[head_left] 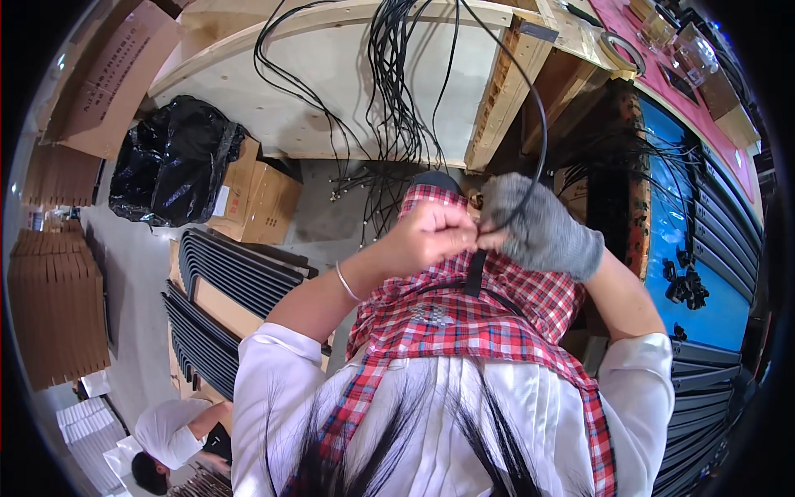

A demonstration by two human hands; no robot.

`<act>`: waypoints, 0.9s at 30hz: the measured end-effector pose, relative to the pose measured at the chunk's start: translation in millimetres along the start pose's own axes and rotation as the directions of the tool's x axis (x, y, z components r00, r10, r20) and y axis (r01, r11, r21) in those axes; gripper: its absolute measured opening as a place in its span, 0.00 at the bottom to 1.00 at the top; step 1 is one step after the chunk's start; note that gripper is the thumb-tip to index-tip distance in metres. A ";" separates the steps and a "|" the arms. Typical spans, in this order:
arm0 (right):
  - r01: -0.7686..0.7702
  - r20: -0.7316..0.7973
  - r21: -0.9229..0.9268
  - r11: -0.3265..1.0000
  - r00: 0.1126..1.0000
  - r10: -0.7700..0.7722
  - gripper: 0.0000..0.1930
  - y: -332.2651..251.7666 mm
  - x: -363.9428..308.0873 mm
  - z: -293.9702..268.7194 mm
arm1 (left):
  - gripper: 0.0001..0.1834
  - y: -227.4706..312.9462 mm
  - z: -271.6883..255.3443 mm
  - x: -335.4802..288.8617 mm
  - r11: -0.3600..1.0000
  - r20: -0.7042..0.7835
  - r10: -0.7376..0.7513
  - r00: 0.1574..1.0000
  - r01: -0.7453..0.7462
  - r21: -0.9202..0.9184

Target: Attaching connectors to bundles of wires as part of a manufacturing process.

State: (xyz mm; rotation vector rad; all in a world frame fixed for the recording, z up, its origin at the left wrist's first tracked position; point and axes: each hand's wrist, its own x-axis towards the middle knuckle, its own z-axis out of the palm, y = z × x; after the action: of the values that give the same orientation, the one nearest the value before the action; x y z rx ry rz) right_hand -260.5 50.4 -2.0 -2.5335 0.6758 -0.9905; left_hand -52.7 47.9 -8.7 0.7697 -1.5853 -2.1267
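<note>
My left hand, bare with a bracelet at the wrist, is closed in a pinch in front of the apron. Whatever its fingers grip is too small to make out. Fingertip to fingertip with it, my right hand wears a grey knit glove with bare fingertips and is closed on a black cable. That cable curves up from the glove to the top of the view. Just beyond my hands, a bundle of black cables hangs over a pale wooden panel, with small metal ends dangling near the floor.
To the left are a black plastic bag, a cardboard box and stacked black curved bars. On the right, black metal bars lie by a blue surface. A tape roll rests top right. Another person bends at lower left.
</note>
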 end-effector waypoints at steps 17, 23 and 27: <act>-0.508 -0.164 0.632 0.585 0.650 0.742 0.11 10.0 2.3 -10.4 | 0.11 7.8 -11.3 20.4 0.928 0.143 -0.096 0.985 0.141 -0.345; -0.506 -0.208 0.678 0.533 0.563 0.800 0.13 2.3 1.6 1.5 | 0.12 4.4 -0.6 10.0 1.000 -0.187 0.017 0.982 -0.013 0.026; -0.719 -0.029 0.534 0.446 0.511 0.859 0.12 -3.6 4.2 8.0 | 0.13 -5.8 -15.1 6.0 0.964 -0.213 -0.008 0.977 0.064 0.257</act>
State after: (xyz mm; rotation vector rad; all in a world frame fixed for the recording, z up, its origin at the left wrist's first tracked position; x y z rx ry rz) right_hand -251.1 52.2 -3.7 -1.3232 1.3721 -0.9791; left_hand -47.8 34.7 -18.7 1.0787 -1.7675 -1.8072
